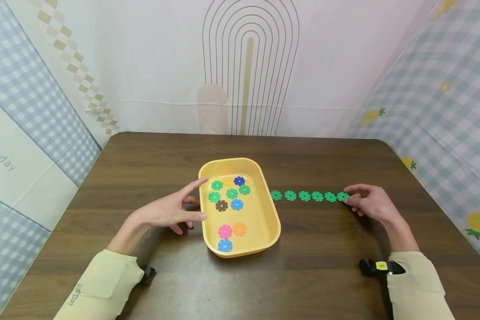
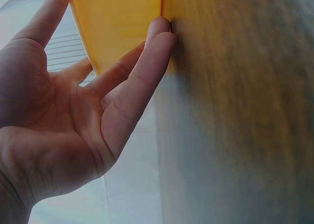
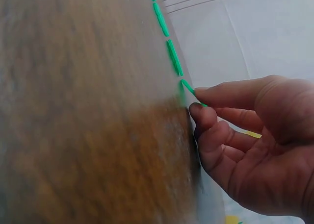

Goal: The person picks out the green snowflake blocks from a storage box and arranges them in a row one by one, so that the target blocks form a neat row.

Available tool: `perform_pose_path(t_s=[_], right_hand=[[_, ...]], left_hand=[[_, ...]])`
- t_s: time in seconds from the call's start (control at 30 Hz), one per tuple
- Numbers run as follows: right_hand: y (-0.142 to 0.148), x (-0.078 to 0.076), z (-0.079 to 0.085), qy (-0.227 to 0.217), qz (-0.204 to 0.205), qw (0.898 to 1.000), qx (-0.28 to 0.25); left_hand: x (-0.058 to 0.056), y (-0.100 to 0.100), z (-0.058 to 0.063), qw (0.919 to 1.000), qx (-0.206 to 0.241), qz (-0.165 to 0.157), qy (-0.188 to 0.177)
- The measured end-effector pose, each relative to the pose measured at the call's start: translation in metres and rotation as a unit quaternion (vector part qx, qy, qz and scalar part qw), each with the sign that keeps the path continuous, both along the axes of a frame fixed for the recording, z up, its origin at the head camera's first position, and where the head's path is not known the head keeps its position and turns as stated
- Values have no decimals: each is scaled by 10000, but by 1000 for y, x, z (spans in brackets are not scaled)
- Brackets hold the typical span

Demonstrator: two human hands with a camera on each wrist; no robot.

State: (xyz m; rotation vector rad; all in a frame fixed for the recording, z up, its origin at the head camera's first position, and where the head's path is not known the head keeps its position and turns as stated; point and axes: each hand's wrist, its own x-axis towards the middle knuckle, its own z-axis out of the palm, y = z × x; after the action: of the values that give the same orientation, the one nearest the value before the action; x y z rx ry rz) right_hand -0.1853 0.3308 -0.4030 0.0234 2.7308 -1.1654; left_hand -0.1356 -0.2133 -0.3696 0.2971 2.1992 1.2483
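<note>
A row of several green flower-shaped plastic discs (image 1: 304, 196) lies on the table to the right of a yellow tray (image 1: 264, 218). My right hand (image 1: 371, 202) pinches the rightmost green disc (image 1: 341, 196) between thumb and finger. In the right wrist view this disc (image 3: 187, 86) is tilted, with one edge low by the table. Fingers spread, my left hand (image 1: 162, 210) rests against the tray's left side, its index fingertip and thumb at the rim. The left wrist view shows its palm (image 2: 59, 111) and fingers beside the yellow wall.
Inside the tray lie more discs: several green, a brown one (image 1: 222, 206), a pink one (image 1: 225, 231), an orange one (image 1: 239, 229), blue ones (image 1: 225, 245) and a faint yellow one. A patterned cloth (image 1: 156, 66) hangs behind the brown table (image 1: 316, 275).
</note>
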Motion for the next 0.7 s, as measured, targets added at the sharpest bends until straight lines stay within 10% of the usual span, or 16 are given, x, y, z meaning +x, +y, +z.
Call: perform_pose_path(t_s=[0.7], right_hand=[[0, 1, -1, -52, -111, 9999, -20]], left_hand=[[1, -1, 2, 10000, 30, 5, -38]])
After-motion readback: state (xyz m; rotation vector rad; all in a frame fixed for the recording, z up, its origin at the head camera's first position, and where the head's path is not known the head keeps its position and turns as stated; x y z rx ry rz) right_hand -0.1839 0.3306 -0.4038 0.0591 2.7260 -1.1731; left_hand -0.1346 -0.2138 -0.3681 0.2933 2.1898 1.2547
